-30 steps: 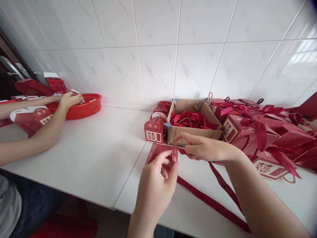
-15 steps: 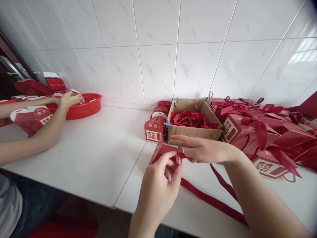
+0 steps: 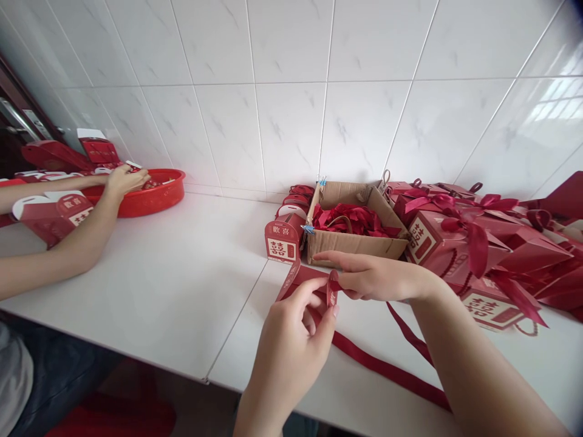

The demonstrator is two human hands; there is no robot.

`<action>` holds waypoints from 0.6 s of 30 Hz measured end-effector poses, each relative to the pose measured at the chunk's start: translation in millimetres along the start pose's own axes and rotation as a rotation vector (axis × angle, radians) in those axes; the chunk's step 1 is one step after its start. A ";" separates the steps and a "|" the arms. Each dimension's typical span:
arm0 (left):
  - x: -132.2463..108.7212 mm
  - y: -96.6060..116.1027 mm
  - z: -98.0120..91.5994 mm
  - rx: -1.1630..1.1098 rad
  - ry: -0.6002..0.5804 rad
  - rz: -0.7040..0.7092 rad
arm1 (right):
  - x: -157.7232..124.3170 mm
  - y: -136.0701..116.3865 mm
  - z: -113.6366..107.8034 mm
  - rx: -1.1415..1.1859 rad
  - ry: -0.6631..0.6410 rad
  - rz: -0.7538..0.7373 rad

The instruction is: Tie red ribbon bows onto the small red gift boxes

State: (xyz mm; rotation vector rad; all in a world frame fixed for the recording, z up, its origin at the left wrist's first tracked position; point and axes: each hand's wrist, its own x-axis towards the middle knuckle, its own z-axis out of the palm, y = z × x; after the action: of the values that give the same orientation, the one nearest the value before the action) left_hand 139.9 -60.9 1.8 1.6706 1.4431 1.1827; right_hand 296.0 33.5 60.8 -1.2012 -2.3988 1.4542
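Observation:
My left hand pinches the upright end flap of a red gift box between thumb and fingers. Much of that box is hidden behind my hands. At the flap, my right hand is closed on a dark red ribbon, with its index finger stretched out to the left. One length of ribbon trails over the table towards my right forearm. Another stretch shows under my right wrist.
Behind my hands stands a cardboard box of red ribbons, with folded red boxes beside it. Ribboned gift boxes crowd the right. At left, a co-worker's hands reach over a red basin on the white table.
My hands hold nearly the same pose at the flap. The view has shifted slightly. The co-worker's hand sits a little lower at the basin.

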 end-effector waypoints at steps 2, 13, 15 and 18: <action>-0.3 1.0 0.7 -0.005 -0.018 0.001 | -0.2 -0.6 0.3 0.009 -0.028 -0.010; -0.8 2.4 6.3 0.054 0.027 0.118 | -3.5 0.5 -1.3 0.119 -0.178 -0.098; -0.5 1.2 6.3 0.040 0.040 0.113 | -3.6 -1.1 -1.0 0.090 -0.170 -0.087; -0.4 0.3 4.9 0.002 0.076 0.085 | -5.8 -2.9 -1.1 0.005 -0.125 -0.096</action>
State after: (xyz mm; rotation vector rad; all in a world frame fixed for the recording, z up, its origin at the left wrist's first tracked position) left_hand 144.5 -60.9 0.0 1.7201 1.4320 1.3047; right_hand 298.8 29.8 65.4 -1.0074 -2.4925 1.5482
